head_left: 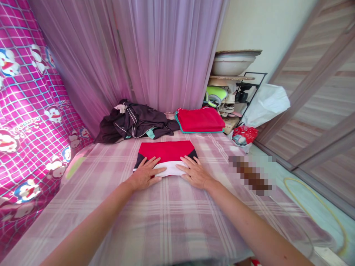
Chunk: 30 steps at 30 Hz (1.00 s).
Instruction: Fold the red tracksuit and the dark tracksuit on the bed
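Note:
A folded garment (166,149), red with a white band and dark side patches, lies flat on the plaid bed cover (155,221). My left hand (145,173) rests with spread fingers on its near left corner, partly on the white band. On the near right corner lies my right hand (195,173), fingers also apart and flat on the cloth. Neither hand grips anything. Behind the garment to the right sits a neat stack of folded red and green clothes (201,120). A loose heap of dark clothes (138,120) with white piping is at the back left.
Purple curtains (166,55) hang behind the bed, and a pink patterned cloth (33,122) hangs at the left. A rack (249,87) with shoes and basins stands at the back right. A pixelated brown item (252,177) is at the right edge.

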Motion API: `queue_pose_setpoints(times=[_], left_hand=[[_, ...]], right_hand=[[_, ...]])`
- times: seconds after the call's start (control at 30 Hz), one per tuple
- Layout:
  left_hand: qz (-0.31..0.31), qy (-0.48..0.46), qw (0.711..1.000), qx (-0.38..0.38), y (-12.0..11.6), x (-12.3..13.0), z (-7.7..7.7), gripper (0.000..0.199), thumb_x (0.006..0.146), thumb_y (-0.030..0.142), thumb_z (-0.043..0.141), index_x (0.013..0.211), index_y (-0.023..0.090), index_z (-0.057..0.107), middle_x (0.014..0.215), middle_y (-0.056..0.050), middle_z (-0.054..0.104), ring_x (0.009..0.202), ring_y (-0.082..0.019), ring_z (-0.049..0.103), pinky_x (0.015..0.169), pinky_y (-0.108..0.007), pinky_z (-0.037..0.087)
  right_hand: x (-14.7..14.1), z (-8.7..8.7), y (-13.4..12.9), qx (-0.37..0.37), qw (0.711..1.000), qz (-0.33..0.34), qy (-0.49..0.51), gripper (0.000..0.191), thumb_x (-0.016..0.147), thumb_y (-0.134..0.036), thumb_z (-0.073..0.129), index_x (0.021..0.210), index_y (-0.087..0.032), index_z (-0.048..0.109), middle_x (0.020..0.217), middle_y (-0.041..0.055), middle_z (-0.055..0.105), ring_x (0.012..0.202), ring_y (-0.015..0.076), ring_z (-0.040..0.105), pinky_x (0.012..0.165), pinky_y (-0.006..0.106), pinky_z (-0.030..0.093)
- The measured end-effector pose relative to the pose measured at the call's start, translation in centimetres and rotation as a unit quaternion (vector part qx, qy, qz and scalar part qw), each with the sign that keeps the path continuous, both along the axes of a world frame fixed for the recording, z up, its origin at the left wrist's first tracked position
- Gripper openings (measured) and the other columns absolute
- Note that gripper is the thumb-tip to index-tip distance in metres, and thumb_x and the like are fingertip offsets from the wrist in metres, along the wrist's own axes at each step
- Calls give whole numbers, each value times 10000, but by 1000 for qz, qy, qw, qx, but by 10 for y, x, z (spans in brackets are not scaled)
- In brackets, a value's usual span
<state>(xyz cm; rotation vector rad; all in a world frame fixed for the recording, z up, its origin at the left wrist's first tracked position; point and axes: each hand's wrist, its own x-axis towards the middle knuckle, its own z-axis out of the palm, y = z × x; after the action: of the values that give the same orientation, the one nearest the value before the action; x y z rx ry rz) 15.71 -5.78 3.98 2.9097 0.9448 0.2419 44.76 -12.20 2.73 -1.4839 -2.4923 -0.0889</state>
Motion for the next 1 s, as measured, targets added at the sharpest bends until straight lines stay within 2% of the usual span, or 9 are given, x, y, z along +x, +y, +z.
queue_pose_setpoints(times=[0.2, 0.3, 0.4, 0.5, 0.63, 0.77, 1.0], left_hand=[[-11, -8, 1000, -10, 0, -26, 0, 494, 933, 465, 525, 1420, 383, 503, 1582, -95, 374, 1453, -327, 327, 1144, -630, 269], [-5, -16, 1000, 9, -1, -41, -4, 439, 958, 411, 491, 1394, 375, 539, 1547, -92, 429, 1434, -310, 364, 1131, -584, 335], [8, -20, 999, 48, -2, -51, -7, 390, 978, 366, 457, 1341, 359, 597, 1446, -86, 545, 1346, -276, 478, 1103, -506, 408], [37, -2, 996, 84, -5, -54, -8, 376, 986, 303, 435, 1312, 337, 619, 1340, -87, 623, 1220, -242, 582, 1040, -450, 476], [55, 13, 994, 96, -11, -54, -9, 456, 968, 187, 415, 1402, 271, 523, 1303, -111, 648, 1182, -225, 614, 1013, -409, 504], [81, 1, 991, 104, -13, -52, -11, 417, 955, 212, 435, 1354, 193, 551, 1277, -137, 659, 1178, -244, 619, 1036, -419, 491], [123, -14, 987, 101, -16, -55, -3, 336, 915, 254, 487, 1204, 227, 656, 1198, -124, 674, 1118, -266, 628, 998, -438, 497]], right_hand=[[26, -11, -4, 37, 999, 22, 19, 522, 923, -262, 584, 1438, -278, 503, 1531, 121, 442, 1420, 271, 380, 1131, 536, 327], [39, -15, -3, 64, 998, 13, 24, 454, 940, -213, 555, 1392, -254, 561, 1451, 119, 538, 1345, 257, 480, 1108, 469, 391], [45, -16, -4, 89, 996, 13, 14, 382, 946, -192, 549, 1314, -245, 632, 1360, 118, 613, 1270, 252, 547, 1077, 444, 433], [45, -14, -7, 108, 994, -4, 11, 356, 956, -177, 520, 1275, -249, 661, 1273, 121, 654, 1199, 251, 584, 1032, 441, 472], [40, -13, -10, 99, 994, -28, 23, 443, 927, -111, 475, 1323, -241, 625, 1218, 120, 658, 1140, 248, 602, 1022, 427, 489], [37, -12, -11, 92, 993, -69, 20, 488, 883, -80, 469, 1342, -186, 600, 1244, 137, 644, 1160, 272, 586, 1038, 441, 474], [37, -9, -14, 78, 987, -142, 7, 367, 865, -144, 579, 1216, -202, 668, 1243, 150, 624, 1144, 308, 579, 934, 437, 496]])
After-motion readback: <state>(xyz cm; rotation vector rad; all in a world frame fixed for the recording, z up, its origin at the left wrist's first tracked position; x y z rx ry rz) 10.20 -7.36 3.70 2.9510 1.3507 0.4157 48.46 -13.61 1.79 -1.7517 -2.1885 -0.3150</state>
